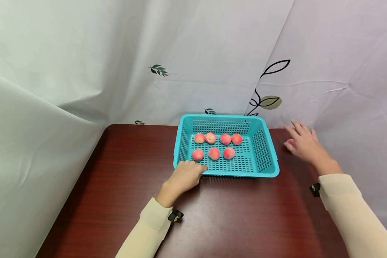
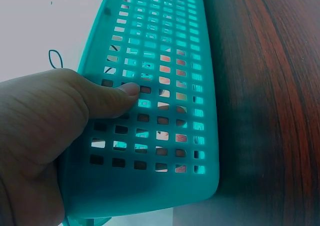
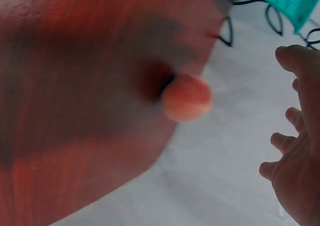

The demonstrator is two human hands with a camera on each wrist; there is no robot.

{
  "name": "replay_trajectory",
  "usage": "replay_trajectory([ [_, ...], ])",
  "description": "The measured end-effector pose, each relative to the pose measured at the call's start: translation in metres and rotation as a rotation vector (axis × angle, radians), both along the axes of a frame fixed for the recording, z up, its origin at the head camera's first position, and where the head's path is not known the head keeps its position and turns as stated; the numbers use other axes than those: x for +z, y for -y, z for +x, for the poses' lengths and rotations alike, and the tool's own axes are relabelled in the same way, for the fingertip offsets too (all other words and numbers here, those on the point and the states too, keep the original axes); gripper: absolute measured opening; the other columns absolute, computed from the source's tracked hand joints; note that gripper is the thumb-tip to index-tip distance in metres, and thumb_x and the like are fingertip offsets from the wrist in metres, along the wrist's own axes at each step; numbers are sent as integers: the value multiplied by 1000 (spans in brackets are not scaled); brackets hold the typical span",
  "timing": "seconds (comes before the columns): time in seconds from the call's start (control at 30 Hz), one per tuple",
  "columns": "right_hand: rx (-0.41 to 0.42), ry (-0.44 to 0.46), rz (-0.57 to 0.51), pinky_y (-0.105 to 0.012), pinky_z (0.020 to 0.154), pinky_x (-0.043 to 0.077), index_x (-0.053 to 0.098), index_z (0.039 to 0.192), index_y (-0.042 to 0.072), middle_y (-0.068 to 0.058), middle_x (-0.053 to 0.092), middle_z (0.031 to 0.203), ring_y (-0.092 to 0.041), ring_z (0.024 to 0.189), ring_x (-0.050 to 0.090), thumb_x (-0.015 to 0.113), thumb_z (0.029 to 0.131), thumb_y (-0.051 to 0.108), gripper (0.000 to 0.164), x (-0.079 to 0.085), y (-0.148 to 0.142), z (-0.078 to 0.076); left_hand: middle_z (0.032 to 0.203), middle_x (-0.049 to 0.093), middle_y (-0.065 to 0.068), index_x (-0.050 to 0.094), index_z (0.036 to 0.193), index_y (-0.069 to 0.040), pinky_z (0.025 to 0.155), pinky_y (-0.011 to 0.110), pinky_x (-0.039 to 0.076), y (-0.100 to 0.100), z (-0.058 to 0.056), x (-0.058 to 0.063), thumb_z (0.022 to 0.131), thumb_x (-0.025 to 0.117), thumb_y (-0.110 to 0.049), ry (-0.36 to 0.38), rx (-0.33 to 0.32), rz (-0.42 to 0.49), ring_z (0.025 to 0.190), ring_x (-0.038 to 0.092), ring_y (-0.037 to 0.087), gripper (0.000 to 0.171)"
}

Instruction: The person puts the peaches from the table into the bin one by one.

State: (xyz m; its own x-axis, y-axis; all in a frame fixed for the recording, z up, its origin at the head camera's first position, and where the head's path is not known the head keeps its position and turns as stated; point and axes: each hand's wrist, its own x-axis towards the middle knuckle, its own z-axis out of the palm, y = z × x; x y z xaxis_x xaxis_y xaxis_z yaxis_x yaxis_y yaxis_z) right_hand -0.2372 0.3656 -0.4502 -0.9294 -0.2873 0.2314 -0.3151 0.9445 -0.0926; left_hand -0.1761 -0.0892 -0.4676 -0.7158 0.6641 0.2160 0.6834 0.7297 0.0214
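A turquoise plastic basket with perforated walls stands at the back of the table, holding several peaches in two loose rows. My left hand grips its near wall toward the left corner. In the left wrist view the thumb presses flat on the outer wall; the other fingers are hidden behind the rim. Right of the basket, my right hand hovers with spread fingers over a single peach on the table. A gap shows between that hand and the peach in the right wrist view.
The dark red wooden table ends at the back and left against white cloth printed with leaves. On the right, the cloth hangs close beside my right hand. Each sleeve carries a small black device at the wrist.
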Motion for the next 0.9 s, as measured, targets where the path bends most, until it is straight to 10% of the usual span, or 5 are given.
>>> replay_trajectory([
  [0.53,-70,298,-111,-77,107,30,33,153,-7,-41,22,157,-66,138,29,73,92,12,75,-26,-19,-20,54,33,-5,52,69,-22,44,27,19,1,-1,-2,92,64,-2,-14,10,6,47,34,12,32],
  [0.9,-86,339,-62,-74,105,37,45,142,-9,-40,36,145,-64,128,38,65,96,4,52,-39,-20,-26,54,34,-5,53,70,-21,44,27,20,1,-1,-3,93,64,-4,-21,4,8,48,35,12,31],
])
